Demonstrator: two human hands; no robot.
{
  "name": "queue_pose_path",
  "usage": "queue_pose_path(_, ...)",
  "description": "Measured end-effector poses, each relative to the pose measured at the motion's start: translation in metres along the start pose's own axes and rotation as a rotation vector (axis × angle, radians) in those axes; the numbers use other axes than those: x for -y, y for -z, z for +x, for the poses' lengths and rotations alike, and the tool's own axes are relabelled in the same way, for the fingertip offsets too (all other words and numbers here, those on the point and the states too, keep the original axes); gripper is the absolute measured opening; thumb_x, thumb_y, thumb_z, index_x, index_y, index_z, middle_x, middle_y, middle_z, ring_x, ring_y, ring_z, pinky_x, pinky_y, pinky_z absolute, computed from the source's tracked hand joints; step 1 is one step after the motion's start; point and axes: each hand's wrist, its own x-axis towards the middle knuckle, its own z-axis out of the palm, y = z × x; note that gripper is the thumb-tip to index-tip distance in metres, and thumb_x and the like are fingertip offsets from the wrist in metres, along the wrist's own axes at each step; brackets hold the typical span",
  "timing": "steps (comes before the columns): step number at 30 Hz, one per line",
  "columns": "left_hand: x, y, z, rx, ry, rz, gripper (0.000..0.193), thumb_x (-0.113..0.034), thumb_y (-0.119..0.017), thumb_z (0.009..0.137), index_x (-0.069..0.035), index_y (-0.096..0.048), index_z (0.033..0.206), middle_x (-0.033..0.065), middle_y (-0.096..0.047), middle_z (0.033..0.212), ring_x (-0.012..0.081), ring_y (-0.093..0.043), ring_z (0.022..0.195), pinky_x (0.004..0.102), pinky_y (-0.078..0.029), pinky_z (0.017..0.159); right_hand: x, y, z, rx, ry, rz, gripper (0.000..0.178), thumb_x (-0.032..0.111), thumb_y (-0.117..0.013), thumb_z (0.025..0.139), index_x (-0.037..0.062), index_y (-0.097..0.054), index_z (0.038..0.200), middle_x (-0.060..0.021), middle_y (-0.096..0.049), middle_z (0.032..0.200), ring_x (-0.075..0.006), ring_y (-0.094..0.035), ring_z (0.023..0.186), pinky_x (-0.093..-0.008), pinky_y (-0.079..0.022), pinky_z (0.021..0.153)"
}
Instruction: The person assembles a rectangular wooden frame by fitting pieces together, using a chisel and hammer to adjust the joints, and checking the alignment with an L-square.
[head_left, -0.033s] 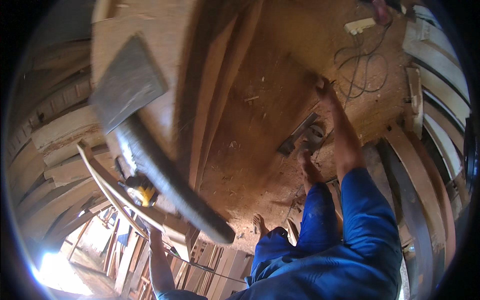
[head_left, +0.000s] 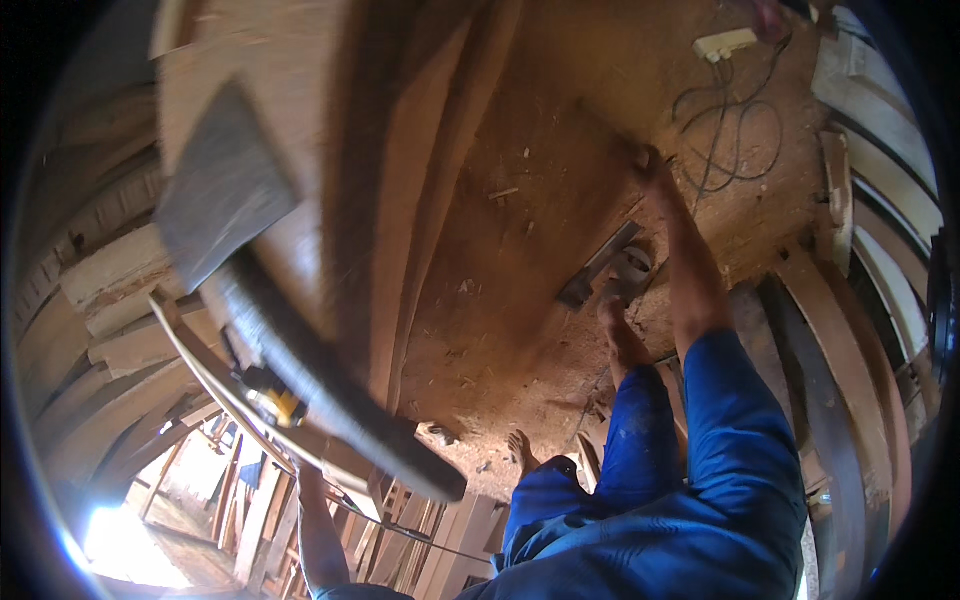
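My right arm stretches far ahead, and my right hand (head_left: 650, 165) looks closed at its end. A dark, smeared shape lies beside its fingers; what it holds I cannot make out. At lower left my left hand (head_left: 308, 466) meets the lower edge of a curved wooden piece (head_left: 215, 362), its fingers mostly hidden. On that wood rests a small yellow and black object (head_left: 283, 405). Large in the foreground is a tool with a flat grey metal head (head_left: 225, 190) and a thick dark handle (head_left: 340, 385). A flat metal bar (head_left: 600, 265) with a pale round part lies by my foot.
Big wooden timbers (head_left: 430, 190) rise at centre left. A pale socket strip (head_left: 725, 44) with a looped cable (head_left: 735, 135) lies on the dusty floor (head_left: 470, 400). Curved boards (head_left: 840, 360) stand at right. Stacked lumber (head_left: 125, 270) lines the left.
The grey-headed tool and the large timbers behind it have shifted left in the view, and the tool also sits slightly lower. My hands stay nearly where they were.
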Motion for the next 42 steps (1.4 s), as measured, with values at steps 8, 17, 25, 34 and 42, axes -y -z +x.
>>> queue_pose_path(8,-0.016,0.025,-0.001,0.097,0.147,0.055,0.078,-0.047,-0.05,0.095,0.0,-0.026,0.152,0.0275,-0.033,0.151,0.0482,-0.034,0.136,0.0568,-0.027,0.112,-0.076,-0.054,0.106,0.186,0.189,-0.145,0.031,0.015,-0.051,0.094,-0.0025,-0.064,0.117,-0.0217,-0.066,0.115,-0.0333,-0.064,0.108,-0.0423,-0.049,0.092)
queue_pose_path(17,-0.02,0.013,0.014,0.1,0.187,0.035,0.076,-0.045,-0.048,0.095,0.001,-0.025,0.152,0.0282,-0.033,0.152,0.048,-0.032,0.138,0.0564,-0.022,0.115,-0.101,-0.074,0.01,-0.04,0.066,-0.457,0.036,0.023,-0.058,0.094,0.0017,-0.06,0.123,-0.0199,-0.062,0.122,-0.0387,-0.06,0.112,-0.0459,-0.049,0.093)
queue_pose_path(25,-0.015,-0.008,0.009,0.051,0.22,-0.075,0.076,-0.043,-0.047,0.095,0.001,-0.025,0.152,0.0289,-0.032,0.152,0.0479,-0.03,0.14,0.0561,-0.018,0.117,-0.049,-0.041,-0.162,0.219,-0.105,-0.563,0.061,0.021,-0.066,0.086,0.0012,-0.042,0.139,-0.0288,-0.061,0.116,-0.0461,-0.06,0.107,-0.0497,-0.049,0.088)
queue_pose_path(34,-0.056,0.006,0.032,-0.12,0.347,-0.348,0.072,-0.043,-0.048,0.096,-0.001,-0.03,0.151,0.0274,-0.035,0.152,0.0451,-0.03,0.141,0.0547,-0.018,0.118,0.011,-0.023,-0.444,0.417,-0.585,0.105,0.036,0.038,-0.054,0.096,0.012,-0.057,0.071,-0.0042,-0.054,0.057,-0.0203,-0.052,0.046,-0.0363,-0.043,0.046)
queue_pose_path(42,-0.018,0.059,-0.112,-0.59,0.308,-0.774,0.061,-0.032,-0.06,0.093,-0.002,-0.04,0.143,0.03,-0.027,0.154,0.0469,-0.026,0.142,0.0587,-0.021,0.115,0.134,-0.039,-0.625,-0.162,-0.178,0.2,0.031,0.02,-0.053,0.096,-0.0006,-0.054,0.119,-0.0048,-0.057,0.074,-0.0165,-0.053,0.054,-0.0333,-0.046,0.049)
